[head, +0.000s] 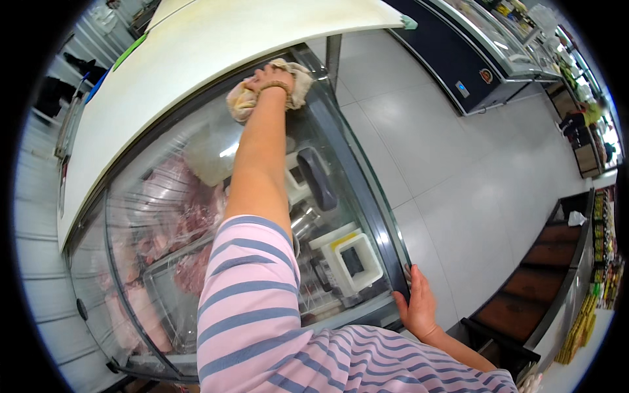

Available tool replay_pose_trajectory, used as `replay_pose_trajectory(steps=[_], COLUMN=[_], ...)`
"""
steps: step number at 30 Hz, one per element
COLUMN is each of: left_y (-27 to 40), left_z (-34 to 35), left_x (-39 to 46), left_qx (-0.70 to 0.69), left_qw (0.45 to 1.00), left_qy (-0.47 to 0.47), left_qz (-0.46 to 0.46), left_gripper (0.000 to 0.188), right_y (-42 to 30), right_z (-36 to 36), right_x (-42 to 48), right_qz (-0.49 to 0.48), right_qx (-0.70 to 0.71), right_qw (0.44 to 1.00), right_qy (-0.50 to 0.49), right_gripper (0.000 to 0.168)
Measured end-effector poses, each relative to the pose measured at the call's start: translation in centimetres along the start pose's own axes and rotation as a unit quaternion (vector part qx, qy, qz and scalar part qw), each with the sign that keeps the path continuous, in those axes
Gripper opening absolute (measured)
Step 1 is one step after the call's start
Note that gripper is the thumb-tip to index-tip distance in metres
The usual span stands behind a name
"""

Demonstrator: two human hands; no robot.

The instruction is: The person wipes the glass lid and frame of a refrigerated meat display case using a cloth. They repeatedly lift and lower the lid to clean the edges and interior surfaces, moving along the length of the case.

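Observation:
My left hand [275, 81] presses down on a crumpled beige cloth [300, 83], fingers curled into it, at the far corner of a glass-topped display case [361, 196]. A beaded bracelet circles that wrist. My right hand [418, 307] rests at the case's near right edge, thumb apart from the fingers, holding nothing. Under the glass lie pieces of raw meat [182, 196], some under clear plastic film, and a metal tray [162, 285]. A white label scale or similar device [356, 265] and a dark grey curved part [317, 179] sit on the right. My left arm hides the middle.
A long white counter board [236, 24] borders the case's far side. Grey floor tiles [442, 162] stretch right. A dark chest freezer [442, 54] stands at upper right, a wooden-based shelf unit [530, 275] at lower right. Far right, a person [585, 115] is beside goods.

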State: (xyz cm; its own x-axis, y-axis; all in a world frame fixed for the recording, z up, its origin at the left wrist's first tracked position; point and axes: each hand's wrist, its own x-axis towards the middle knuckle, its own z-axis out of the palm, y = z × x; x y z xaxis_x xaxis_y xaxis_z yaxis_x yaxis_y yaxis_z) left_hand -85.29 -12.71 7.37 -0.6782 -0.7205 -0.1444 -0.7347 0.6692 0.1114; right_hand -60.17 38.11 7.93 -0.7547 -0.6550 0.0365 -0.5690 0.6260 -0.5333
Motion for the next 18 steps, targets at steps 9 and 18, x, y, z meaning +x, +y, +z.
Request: replay_pose_trajectory(steps=[9,18], left_y=[-0.7,-3.5], left_z=[1.9,1.5], left_x=[1.4,-7.1], left_qx=[0.057,0.07], left_qw=[0.994,0.971], left_qy=[0.001,0.044], left_qz=[0.09,0.223], left_gripper=[0.053,0.05], right_y=[0.0,-0.6], right_z=[0.4,0.0], right_x=[0.3,0.6], right_qz=[0.012,0.002], right_qx=[0.022,0.053], right_qw=[1.0,0.999], right_qy=[0.001,-0.003], right_gripper=[0.076,0.073])
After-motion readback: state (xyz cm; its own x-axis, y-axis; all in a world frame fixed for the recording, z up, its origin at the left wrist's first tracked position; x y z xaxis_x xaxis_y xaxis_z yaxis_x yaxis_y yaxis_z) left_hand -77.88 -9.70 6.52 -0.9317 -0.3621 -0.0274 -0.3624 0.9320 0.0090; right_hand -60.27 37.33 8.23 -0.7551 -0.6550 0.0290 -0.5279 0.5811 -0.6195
